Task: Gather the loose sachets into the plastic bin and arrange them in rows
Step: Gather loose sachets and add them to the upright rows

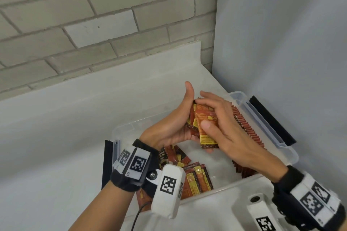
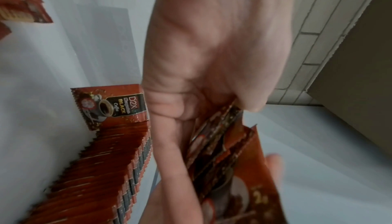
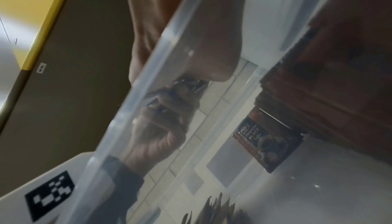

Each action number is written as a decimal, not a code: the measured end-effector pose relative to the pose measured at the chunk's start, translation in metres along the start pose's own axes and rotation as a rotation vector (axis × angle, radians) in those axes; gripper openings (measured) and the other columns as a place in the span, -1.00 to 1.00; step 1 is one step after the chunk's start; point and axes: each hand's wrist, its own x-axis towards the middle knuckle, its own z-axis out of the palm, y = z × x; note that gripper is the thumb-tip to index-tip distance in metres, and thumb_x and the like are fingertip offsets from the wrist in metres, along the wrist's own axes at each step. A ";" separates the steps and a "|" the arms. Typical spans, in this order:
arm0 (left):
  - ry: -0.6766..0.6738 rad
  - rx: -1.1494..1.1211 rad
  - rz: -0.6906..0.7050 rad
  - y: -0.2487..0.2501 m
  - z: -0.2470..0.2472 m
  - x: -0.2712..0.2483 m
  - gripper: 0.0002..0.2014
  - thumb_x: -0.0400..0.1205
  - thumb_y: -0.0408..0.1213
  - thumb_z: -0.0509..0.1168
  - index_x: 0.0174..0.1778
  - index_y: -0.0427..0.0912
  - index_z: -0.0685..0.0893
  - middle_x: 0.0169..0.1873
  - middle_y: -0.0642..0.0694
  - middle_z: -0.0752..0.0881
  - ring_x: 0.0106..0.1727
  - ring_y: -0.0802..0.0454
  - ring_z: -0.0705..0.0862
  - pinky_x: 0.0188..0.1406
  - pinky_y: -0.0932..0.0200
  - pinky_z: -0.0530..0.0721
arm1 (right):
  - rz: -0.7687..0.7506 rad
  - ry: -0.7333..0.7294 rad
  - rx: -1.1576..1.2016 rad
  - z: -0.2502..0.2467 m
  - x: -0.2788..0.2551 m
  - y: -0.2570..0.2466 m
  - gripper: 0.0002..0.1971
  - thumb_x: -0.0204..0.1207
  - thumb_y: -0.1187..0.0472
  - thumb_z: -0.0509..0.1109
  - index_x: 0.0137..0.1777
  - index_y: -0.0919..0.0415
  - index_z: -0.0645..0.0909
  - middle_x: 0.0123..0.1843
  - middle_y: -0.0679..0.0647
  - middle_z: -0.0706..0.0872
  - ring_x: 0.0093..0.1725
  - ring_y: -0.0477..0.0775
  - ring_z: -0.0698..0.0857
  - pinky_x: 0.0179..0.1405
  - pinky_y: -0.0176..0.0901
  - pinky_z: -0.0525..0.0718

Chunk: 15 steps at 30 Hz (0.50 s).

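A bundle of sachets (image 1: 203, 127) is held over the plastic bin (image 1: 262, 118), gripped by both hands' fingers (image 1: 208, 125), and is best squared edge-to-edge before being stood beside the finished row (image 1: 246, 124).

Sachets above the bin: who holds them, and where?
The left hand cups a small bundle of sachets from beneath; the right hand pinches it, thumb on its front face, fingers over its top edge.

Soft even light, blurred dim wrist views, wide-angle edge distortion
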 end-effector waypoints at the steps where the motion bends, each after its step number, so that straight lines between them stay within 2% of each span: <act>1: 0.022 0.008 0.000 0.000 0.000 0.000 -0.14 0.49 0.43 -0.29 0.14 -0.17 0.66 -0.09 -0.26 0.80 -0.12 -0.17 0.80 -0.23 -0.12 0.81 | 0.010 -0.013 -0.013 0.000 0.000 0.000 -0.38 0.45 -0.51 0.05 0.49 -0.40 0.11 0.59 -0.31 0.13 0.61 -0.25 0.08 0.55 -0.05 0.26; 3: 0.064 0.028 0.005 0.001 0.001 -0.001 -0.18 0.52 0.41 -0.29 0.10 -0.13 0.68 -0.14 -0.19 0.82 -0.11 -0.12 0.81 -0.20 -0.01 0.81 | 0.028 -0.013 -0.037 0.001 0.000 -0.001 -0.28 0.32 -0.53 0.23 0.44 -0.46 0.06 0.49 -0.46 0.13 0.54 -0.28 0.16 0.49 -0.06 0.35; 5: 0.056 0.068 0.001 0.002 0.000 -0.003 -0.19 0.46 0.41 -0.24 0.11 -0.12 0.67 -0.14 -0.16 0.82 -0.08 -0.11 0.81 -0.16 -0.03 0.82 | 0.033 0.026 -0.047 0.002 0.001 -0.002 -0.30 0.30 -0.46 0.33 0.37 -0.55 0.04 0.39 -0.52 0.14 0.45 -0.31 0.26 0.41 -0.09 0.46; 8: 0.014 0.125 0.009 0.001 -0.002 -0.006 -0.23 0.43 0.37 -0.20 0.15 -0.09 0.64 -0.09 -0.12 0.82 -0.03 -0.07 0.80 -0.06 0.02 0.80 | 0.031 0.079 -0.032 0.002 0.002 0.000 -0.34 0.37 -0.47 0.26 0.42 -0.60 0.02 0.29 -0.28 0.28 0.37 -0.23 0.35 0.29 -0.15 0.54; 11: 0.027 0.113 0.053 -0.001 -0.006 -0.006 -0.32 0.48 0.29 -0.14 0.26 -0.07 0.58 0.01 -0.07 0.80 0.09 0.02 0.76 0.01 0.16 0.76 | 0.040 0.097 -0.010 0.002 0.003 0.005 -0.33 0.43 -0.38 0.29 0.51 -0.53 0.10 0.30 -0.25 0.25 0.37 -0.14 0.37 0.22 -0.18 0.62; 13: 0.009 0.097 0.077 -0.003 -0.007 -0.006 -0.37 0.50 0.22 -0.07 0.30 -0.11 0.55 0.10 -0.13 0.75 0.18 -0.02 0.72 0.13 0.11 0.73 | 0.048 0.123 0.045 0.002 0.003 0.006 -0.35 0.46 -0.31 0.32 0.52 -0.42 0.16 0.34 -0.25 0.25 0.36 -0.21 0.40 0.17 -0.32 0.63; 15: -0.032 0.093 0.088 -0.006 -0.006 -0.006 -0.42 0.52 0.13 0.00 0.32 -0.16 0.50 0.16 -0.16 0.69 0.23 0.02 0.69 0.21 0.10 0.68 | 0.039 0.162 0.107 0.002 0.004 0.006 -0.39 0.50 -0.23 0.34 0.51 -0.28 0.22 0.32 -0.12 0.30 0.32 -0.32 0.43 0.13 -0.50 0.56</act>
